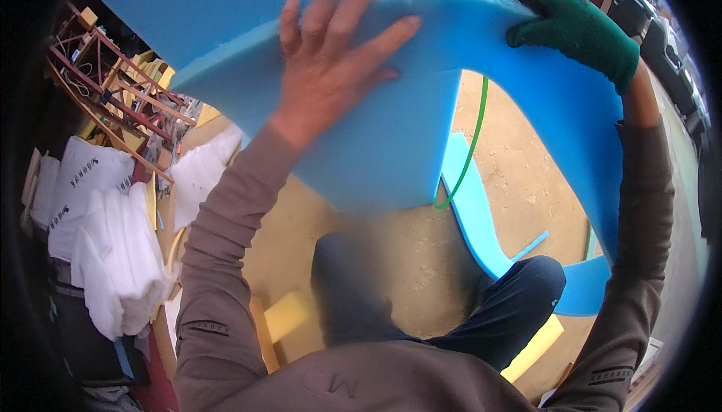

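A large sheet of blue foam (391, 133) is raised in front of me, bent over at the top. My left hand (331, 51) is bare and lies flat on its face with fingers spread, pressing the foam. My right hand (575, 24), in a green glove, grips the foam's upper right edge. A curved strip of the same blue foam (474, 209) trails down to the floor by my knees. A thin green hose (474, 141) hangs behind the sheet.
White padded rolls and bags (105, 216) are stacked at the left. A red and wooden frame rack (113, 88) stands behind them. Yellow foam blocks (289, 314) lie by my legs on the tan floor (526, 171). Dark machinery (654, 13) sits at top right.
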The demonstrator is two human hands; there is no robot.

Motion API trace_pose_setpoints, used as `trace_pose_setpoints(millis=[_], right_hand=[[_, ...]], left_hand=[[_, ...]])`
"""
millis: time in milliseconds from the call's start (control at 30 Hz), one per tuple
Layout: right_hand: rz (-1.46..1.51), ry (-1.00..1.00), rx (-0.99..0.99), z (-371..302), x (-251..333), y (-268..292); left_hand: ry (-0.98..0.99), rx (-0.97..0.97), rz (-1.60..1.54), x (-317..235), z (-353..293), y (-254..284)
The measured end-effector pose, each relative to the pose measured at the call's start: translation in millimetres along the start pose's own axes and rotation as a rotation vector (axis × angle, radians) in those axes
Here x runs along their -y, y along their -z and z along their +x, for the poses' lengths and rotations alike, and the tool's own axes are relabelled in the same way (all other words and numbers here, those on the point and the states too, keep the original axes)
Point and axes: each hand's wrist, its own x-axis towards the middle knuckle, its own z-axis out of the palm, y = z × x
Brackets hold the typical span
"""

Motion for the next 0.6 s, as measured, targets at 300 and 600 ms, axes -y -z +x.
trace_pose_setpoints(millis=[300, 600], right_hand=[[0.236, -0.024, 0.034, 26.3, 4.0, 0.3], [0.304, -0.092, 0.065, 14.3, 15.8, 7.8]], left_hand=[[-0.137, 0.212, -0.049, -33.3, -24.0, 1.9], [0.127, 0.333, -0.271, -31.7, -65.4, -2.4]])
